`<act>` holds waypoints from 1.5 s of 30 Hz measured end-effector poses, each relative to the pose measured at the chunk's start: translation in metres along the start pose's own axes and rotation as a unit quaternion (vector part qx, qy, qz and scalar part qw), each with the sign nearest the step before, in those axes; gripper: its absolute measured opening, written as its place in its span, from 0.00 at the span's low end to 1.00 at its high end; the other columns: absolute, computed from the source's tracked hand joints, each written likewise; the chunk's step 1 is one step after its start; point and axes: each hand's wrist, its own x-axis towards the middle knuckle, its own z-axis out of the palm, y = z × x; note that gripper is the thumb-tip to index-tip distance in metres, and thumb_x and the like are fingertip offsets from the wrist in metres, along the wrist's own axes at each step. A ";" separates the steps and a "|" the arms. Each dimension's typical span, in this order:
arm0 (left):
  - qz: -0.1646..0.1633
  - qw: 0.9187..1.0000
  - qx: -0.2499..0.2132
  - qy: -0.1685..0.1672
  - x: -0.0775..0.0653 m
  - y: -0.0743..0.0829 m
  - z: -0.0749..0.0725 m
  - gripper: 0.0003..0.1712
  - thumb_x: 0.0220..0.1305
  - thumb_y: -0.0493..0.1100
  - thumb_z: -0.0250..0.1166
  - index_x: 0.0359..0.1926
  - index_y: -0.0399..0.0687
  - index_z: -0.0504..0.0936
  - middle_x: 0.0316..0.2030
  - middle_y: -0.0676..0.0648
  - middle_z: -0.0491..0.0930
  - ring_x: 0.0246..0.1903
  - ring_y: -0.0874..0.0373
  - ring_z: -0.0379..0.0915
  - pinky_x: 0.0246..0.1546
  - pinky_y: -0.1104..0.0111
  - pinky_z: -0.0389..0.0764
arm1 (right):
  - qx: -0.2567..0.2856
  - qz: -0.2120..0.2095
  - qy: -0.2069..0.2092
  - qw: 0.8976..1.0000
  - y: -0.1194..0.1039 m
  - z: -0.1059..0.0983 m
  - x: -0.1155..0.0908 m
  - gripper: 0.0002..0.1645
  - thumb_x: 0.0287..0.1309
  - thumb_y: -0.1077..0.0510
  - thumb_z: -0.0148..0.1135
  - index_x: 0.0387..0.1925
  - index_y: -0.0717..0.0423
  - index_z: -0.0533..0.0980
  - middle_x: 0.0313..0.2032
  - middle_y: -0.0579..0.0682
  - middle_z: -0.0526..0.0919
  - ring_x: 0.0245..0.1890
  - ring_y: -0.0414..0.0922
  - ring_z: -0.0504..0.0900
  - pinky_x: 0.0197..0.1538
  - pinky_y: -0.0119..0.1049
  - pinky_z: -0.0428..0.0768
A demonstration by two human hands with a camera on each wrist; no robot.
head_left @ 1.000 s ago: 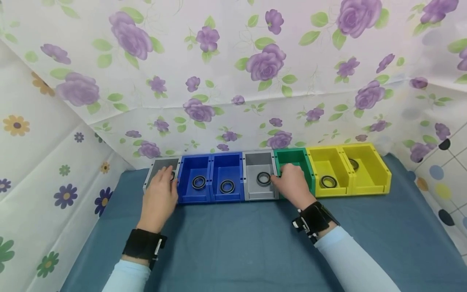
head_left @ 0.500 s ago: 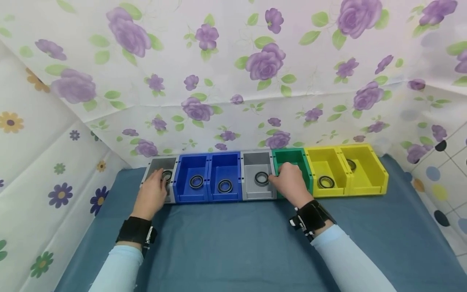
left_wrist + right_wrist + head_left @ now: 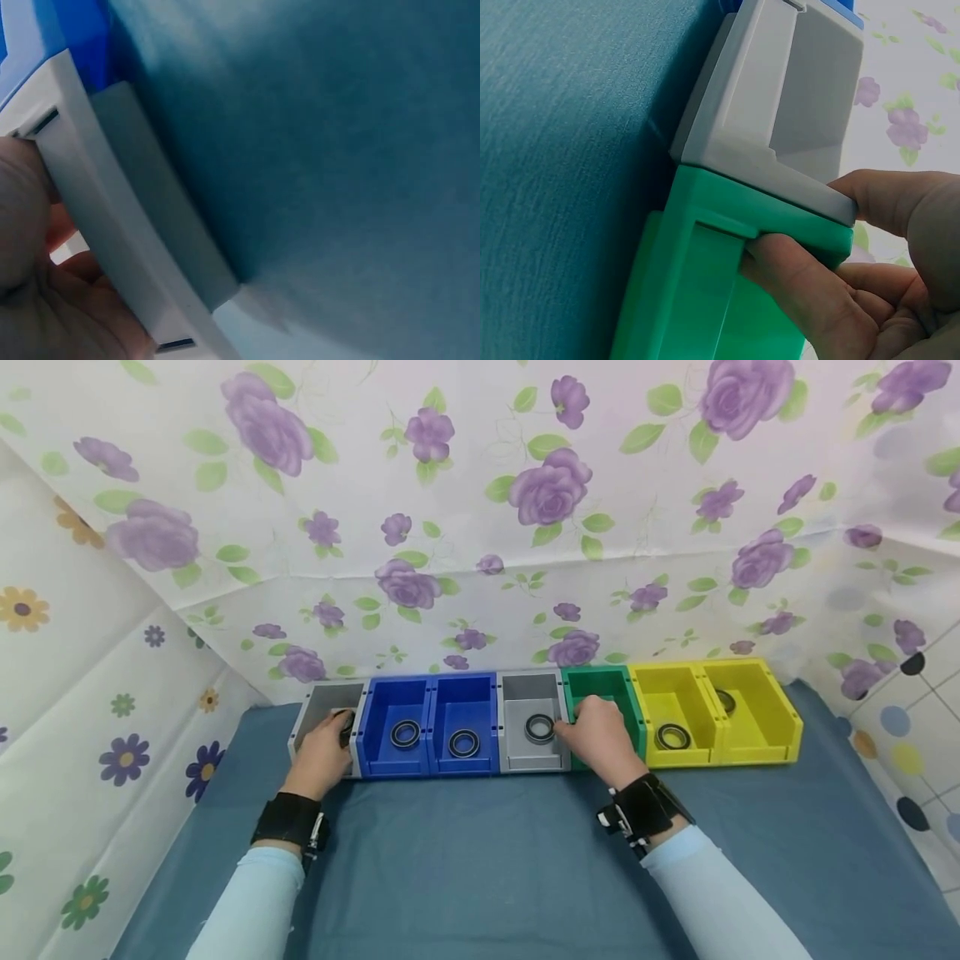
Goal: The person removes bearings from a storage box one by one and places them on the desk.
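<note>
Left hand (image 3: 318,760) grips a tilted black ring (image 3: 346,728) inside the left grey bin (image 3: 306,718). Each blue bin (image 3: 397,693) holds one ring (image 3: 394,734). Right hand (image 3: 600,735) pinches the adjoining walls (image 3: 780,196) of the middle grey bin (image 3: 531,692) and green bin (image 3: 597,679).

You have two hands, left hand (image 3: 322,756) and right hand (image 3: 602,735), with two straps (image 3: 287,818) and two sleeves (image 3: 251,902), one of each behind either hand; you count seven bins in one row: two grey bins (image 3: 531,687), one at your left hand and one at your right hand; two blue bins (image 3: 396,702) between your hands; one green bin (image 3: 600,680) under your right hand; two yellow bins (image 3: 750,714) to its right; you count six rings (image 3: 406,734) in view: one at your left hand, three between your hands, two right of your right hand; one cloth (image 3: 465,860) lies under everything
</note>
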 end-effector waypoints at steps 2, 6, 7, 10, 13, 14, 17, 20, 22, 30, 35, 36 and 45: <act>-0.002 1.000 0.006 -0.011 0.002 0.000 -0.002 0.34 0.60 0.33 0.52 0.69 0.44 0.57 0.66 0.27 0.54 0.63 0.31 0.55 0.52 0.45 0.70 | 0.001 -0.002 0.005 1.000 0.000 0.000 0.000 0.27 0.53 0.48 0.62 0.07 0.52 0.61 0.09 0.43 0.54 0.08 0.41 0.60 0.12 0.29 0.57; -0.002 0.999 0.029 -0.038 0.005 0.001 -0.004 0.34 0.63 0.34 0.48 0.70 0.47 0.54 0.67 0.27 0.50 0.63 0.31 0.53 0.52 0.44 0.69 | 0.004 -0.006 0.012 1.000 0.000 0.000 -0.002 0.28 0.53 0.49 0.62 0.07 0.52 0.61 0.09 0.43 0.54 0.07 0.41 0.59 0.12 0.30 0.57; -0.003 0.998 0.037 -0.042 0.005 0.001 -0.004 0.34 0.63 0.34 0.47 0.71 0.47 0.53 0.67 0.28 0.50 0.63 0.31 0.54 0.51 0.45 0.70 | 0.005 -0.006 0.013 1.000 0.000 0.000 -0.002 0.28 0.53 0.49 0.62 0.07 0.52 0.60 0.09 0.43 0.54 0.07 0.41 0.59 0.12 0.30 0.57; -0.001 0.997 0.058 -0.045 0.003 0.001 -0.006 0.34 0.62 0.32 0.44 0.70 0.49 0.54 0.66 0.29 0.52 0.57 0.33 0.64 0.44 0.49 0.73 | 0.009 -0.009 0.011 1.000 -0.001 0.001 -0.004 0.28 0.53 0.49 0.62 0.07 0.52 0.59 0.09 0.43 0.53 0.07 0.41 0.58 0.11 0.30 0.56; -0.005 0.996 0.072 -0.044 0.002 0.001 -0.007 0.35 0.61 0.29 0.43 0.70 0.49 0.56 0.63 0.30 0.56 0.42 0.39 0.72 0.30 0.57 0.72 | 0.009 -0.007 0.009 1.000 -0.002 0.002 -0.004 0.29 0.52 0.49 0.62 0.07 0.51 0.59 0.09 0.43 0.52 0.07 0.41 0.58 0.11 0.30 0.56; -0.008 0.996 0.075 -0.042 0.001 0.001 -0.006 0.34 0.61 0.29 0.43 0.70 0.49 0.57 0.61 0.30 0.57 0.38 0.41 0.73 0.27 0.58 0.71 | 0.009 -0.007 0.009 1.000 -0.003 0.002 -0.005 0.29 0.52 0.50 0.62 0.07 0.52 0.59 0.09 0.43 0.52 0.07 0.41 0.58 0.11 0.30 0.56; -0.016 0.997 0.075 -0.027 0.000 0.002 -0.005 0.31 0.63 0.30 0.43 0.68 0.47 0.60 0.58 0.30 0.60 0.38 0.41 0.74 0.31 0.55 0.75 | 0.009 -0.008 0.004 1.000 -0.004 0.002 -0.004 0.29 0.52 0.50 0.63 0.07 0.52 0.59 0.09 0.43 0.52 0.07 0.41 0.57 0.11 0.30 0.56; -0.021 0.997 0.069 -0.004 0.000 0.003 -0.002 0.27 0.64 0.30 0.44 0.65 0.42 0.65 0.57 0.30 0.63 0.47 0.37 0.72 0.42 0.48 0.75 | 0.009 -0.008 0.002 1.000 -0.005 0.001 -0.004 0.29 0.52 0.50 0.63 0.06 0.52 0.59 0.09 0.43 0.51 0.07 0.41 0.57 0.11 0.30 0.56; -0.021 0.998 0.059 0.011 0.000 0.004 -0.001 0.25 0.65 0.31 0.44 0.63 0.40 0.67 0.57 0.30 0.65 0.52 0.36 0.69 0.48 0.46 0.72 | 0.009 -0.006 0.002 1.000 -0.005 0.001 -0.003 0.29 0.52 0.50 0.63 0.07 0.52 0.59 0.09 0.43 0.52 0.07 0.41 0.58 0.11 0.30 0.56; 0.000 0.998 0.041 0.046 0.005 0.000 0.003 0.21 0.62 0.31 0.51 0.56 0.39 0.73 0.47 0.33 0.77 0.49 0.38 0.73 0.47 0.48 0.74 | 0.011 -0.001 0.001 1.000 -0.004 0.000 -0.002 0.29 0.53 0.49 0.62 0.07 0.51 0.58 0.09 0.43 0.52 0.07 0.41 0.58 0.12 0.30 0.56; 0.022 0.998 0.052 0.042 0.004 -0.002 0.002 0.20 0.59 0.35 0.56 0.54 0.33 0.73 0.42 0.32 0.79 0.42 0.39 0.76 0.39 0.50 0.76 | 0.013 0.003 0.001 1.000 -0.002 0.000 -0.004 0.29 0.53 0.50 0.62 0.07 0.51 0.58 0.09 0.43 0.52 0.07 0.41 0.57 0.12 0.30 0.56; 0.024 0.997 0.048 0.047 0.003 -0.002 0.001 0.20 0.59 0.35 0.57 0.52 0.32 0.74 0.41 0.32 0.79 0.40 0.39 0.76 0.37 0.51 0.76 | 0.013 0.003 0.001 1.000 -0.001 0.000 -0.004 0.29 0.53 0.50 0.62 0.07 0.51 0.58 0.09 0.43 0.52 0.07 0.41 0.57 0.12 0.30 0.56; 0.060 0.977 -0.016 0.202 -0.018 0.000 -0.011 0.22 0.54 0.44 0.66 0.47 0.33 0.78 0.38 0.33 0.80 0.38 0.40 0.75 0.36 0.50 0.75 | 0.008 0.004 0.003 1.000 -0.001 0.001 -0.002 0.29 0.53 0.49 0.62 0.07 0.51 0.59 0.10 0.43 0.51 0.07 0.41 0.57 0.11 0.30 0.56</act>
